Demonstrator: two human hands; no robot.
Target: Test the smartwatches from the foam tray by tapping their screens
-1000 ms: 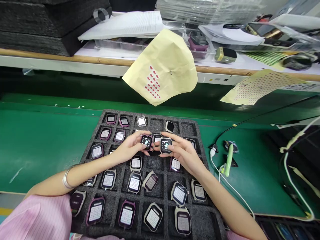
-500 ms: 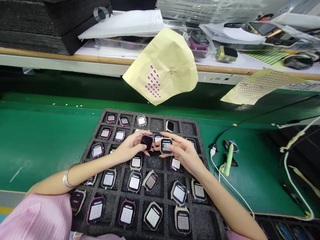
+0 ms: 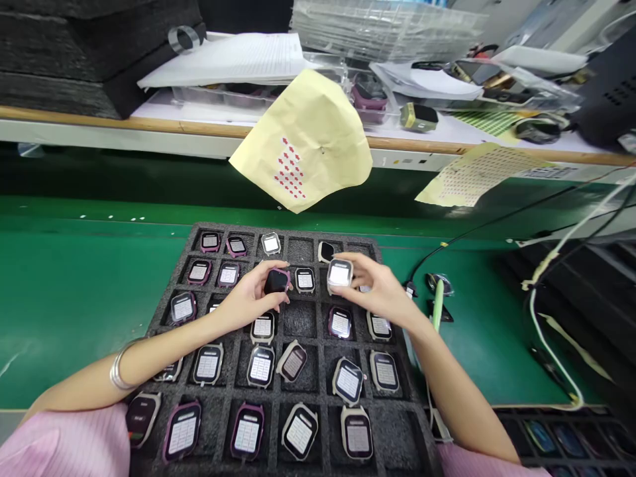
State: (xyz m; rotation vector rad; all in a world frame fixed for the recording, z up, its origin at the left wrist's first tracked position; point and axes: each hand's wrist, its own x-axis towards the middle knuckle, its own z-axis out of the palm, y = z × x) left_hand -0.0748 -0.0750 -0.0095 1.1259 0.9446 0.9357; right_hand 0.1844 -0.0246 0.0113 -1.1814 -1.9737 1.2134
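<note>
My left hand (image 3: 253, 291) grips a purple smartwatch case (image 3: 277, 281) with a dark screen, fingers closed on its edges. In my right hand (image 3: 370, 285) is a light-coloured smartwatch case (image 3: 340, 273), its screen lit white, pinched between thumb and fingers above the tray. Below both hands lies a black foam tray (image 3: 403, 430) with square pockets. Many hold strapless watches, purple or beige, most with lit screens showing lists; one beige watch (image 3: 326, 251) with a dark screen sits just behind my right hand. A lit watch (image 3: 305, 280) lies in the pocket between my hands.
The tray rests on a green bench (image 3: 74, 278). Behind it, a shelf holds black foam blocks (image 3: 54, 59), papers and plastic trays. Yellow sticker sheets (image 3: 318, 132) hang from the shelf edge. Cables and a green-handled tool (image 3: 438, 305) lie to the right, near another tray of watches (image 3: 561, 437).
My hands have moved apart: the right hand lifted its watch right and slightly up, and its screen turned from dark text to bright white. The left still holds the purple watch. The view has shifted.
</note>
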